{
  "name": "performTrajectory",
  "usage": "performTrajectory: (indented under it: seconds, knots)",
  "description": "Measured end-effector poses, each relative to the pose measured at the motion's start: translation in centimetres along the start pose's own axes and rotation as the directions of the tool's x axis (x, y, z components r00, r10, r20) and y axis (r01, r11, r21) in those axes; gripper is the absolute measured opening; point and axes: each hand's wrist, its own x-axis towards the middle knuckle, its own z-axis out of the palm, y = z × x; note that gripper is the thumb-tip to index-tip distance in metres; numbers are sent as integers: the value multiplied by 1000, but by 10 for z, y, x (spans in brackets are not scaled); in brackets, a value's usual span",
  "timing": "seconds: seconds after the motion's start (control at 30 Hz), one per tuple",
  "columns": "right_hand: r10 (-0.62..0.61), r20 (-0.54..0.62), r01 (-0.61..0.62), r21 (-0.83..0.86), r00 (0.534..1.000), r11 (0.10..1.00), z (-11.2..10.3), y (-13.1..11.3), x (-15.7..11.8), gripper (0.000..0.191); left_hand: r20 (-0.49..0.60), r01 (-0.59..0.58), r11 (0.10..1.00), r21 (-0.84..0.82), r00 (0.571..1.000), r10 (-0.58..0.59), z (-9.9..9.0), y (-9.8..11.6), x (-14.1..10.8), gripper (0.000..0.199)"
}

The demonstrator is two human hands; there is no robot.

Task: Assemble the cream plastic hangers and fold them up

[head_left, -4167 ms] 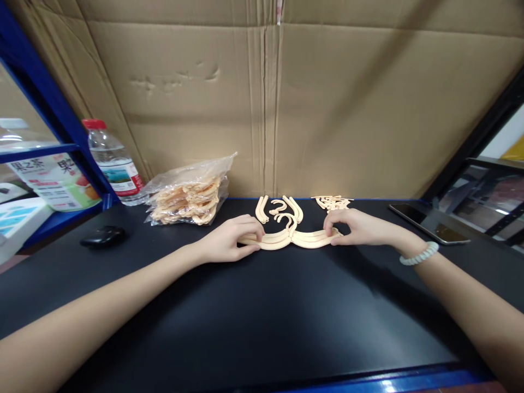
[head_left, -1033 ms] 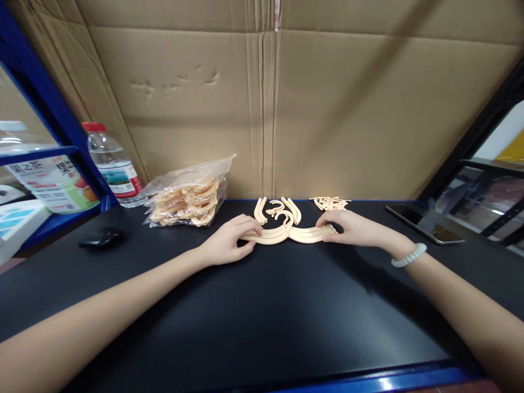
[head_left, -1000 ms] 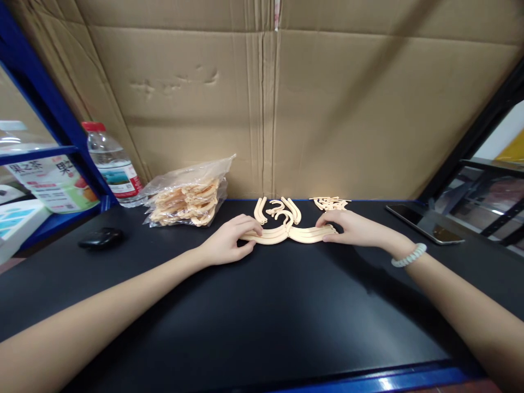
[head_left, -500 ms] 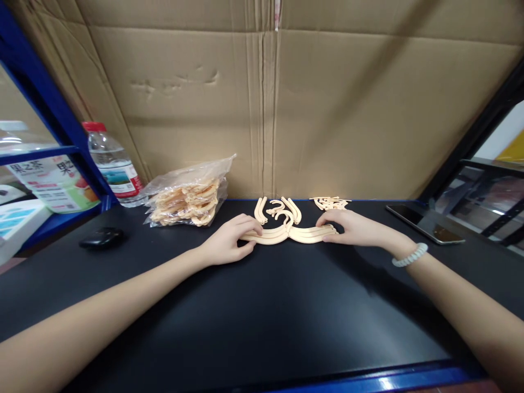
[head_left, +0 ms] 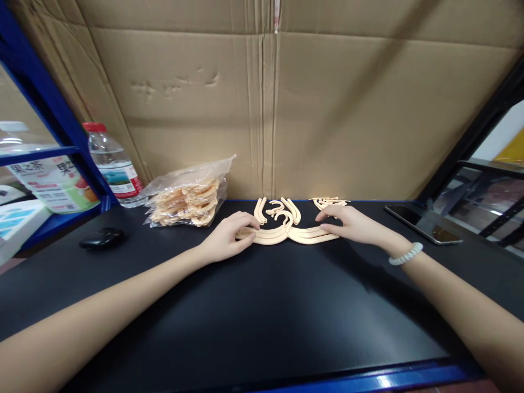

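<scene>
Cream plastic folding clothes hangers (head_left: 305, 234) lie on the black table with their curved arms spread to both sides and a hook rising at the middle. At their left end is my left hand (head_left: 231, 236), its fingers on the far side and thumb on the near side. By the right end, my right hand (head_left: 347, 222) has its thumb and forefinger apart, the thumb over the hanger arm. Just behind, loose curved arms (head_left: 292, 212) and a small hook (head_left: 276, 206) lie flat. A pile of thin cream pieces (head_left: 323, 202) is partly hidden behind my right hand.
A clear bag (head_left: 186, 199) of cream parts stands at the back left, beside a red-capped water bottle (head_left: 117, 169). A black mouse (head_left: 102, 238) lies at left, a phone (head_left: 423, 224) at right. Cardboard (head_left: 347, 109) walls off the back.
My right hand has shifted slightly and its fingers have lifted from the hangers' right end. My left hand has slid a little to the left along them.
</scene>
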Motion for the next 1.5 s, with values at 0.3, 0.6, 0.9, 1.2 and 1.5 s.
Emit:
performTrajectory:
  seconds: [0.3, 0.6, 0.9, 1.2, 1.5]
  knots:
    - [-42, -75, 48, 83, 996, 995, 7, 1, 59, 14, -42, 483, 872, 86, 876, -481, -12, -19, 48, 22]
    - [-86, 40, 84, 44, 995, 995, 27, -4, 141, 22, 41, 609, 756, 239, 772, -635, 8, -43, 93, 29]
    - [-78, -3, 78, 165, 997, 983, 43, -4, 149, 6, -11, 589, 755, 287, 791, -612, 19, -55, 89, 29]
    - [132, -355, 34, 425, 926, 905, 23, -14, 108, 19, -34, 592, 711, 379, 777, -629, 5, -48, 80, 29]
    - [395, -232, 19, 880, 889, 474, 8, -54, 27, 19, 29, 585, 668, 460, 741, -670, -7, -46, 78, 30]
